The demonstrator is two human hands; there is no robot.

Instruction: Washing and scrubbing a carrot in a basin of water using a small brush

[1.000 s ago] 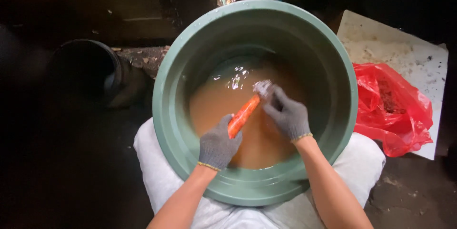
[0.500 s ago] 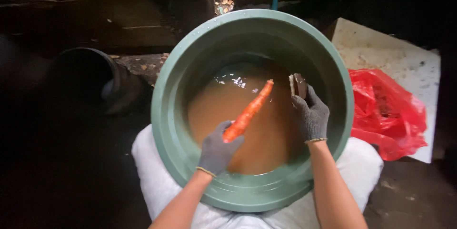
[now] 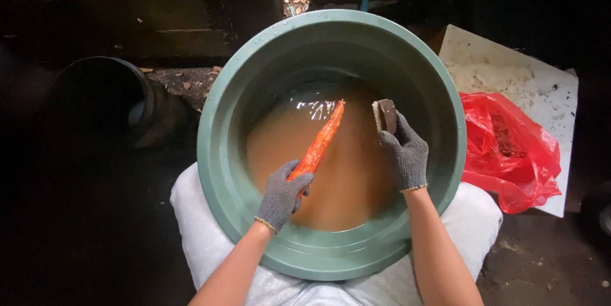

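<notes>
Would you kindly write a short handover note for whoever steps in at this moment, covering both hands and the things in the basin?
Left hand: gloved, grip closed around the thick end of the carrot, which points up and away over the water.
Right hand: gloved, holding a small brown scrub pad near the basin's right wall, apart from the carrot.
Basin: green, round, resting on a white sack, holding muddy brown water.
Beside it: a red plastic bag on a white board, right of the basin.
Done: the carrot looks bright orange and mostly clean.
Left: I cannot tell whether any dirt remains on its underside.
</notes>
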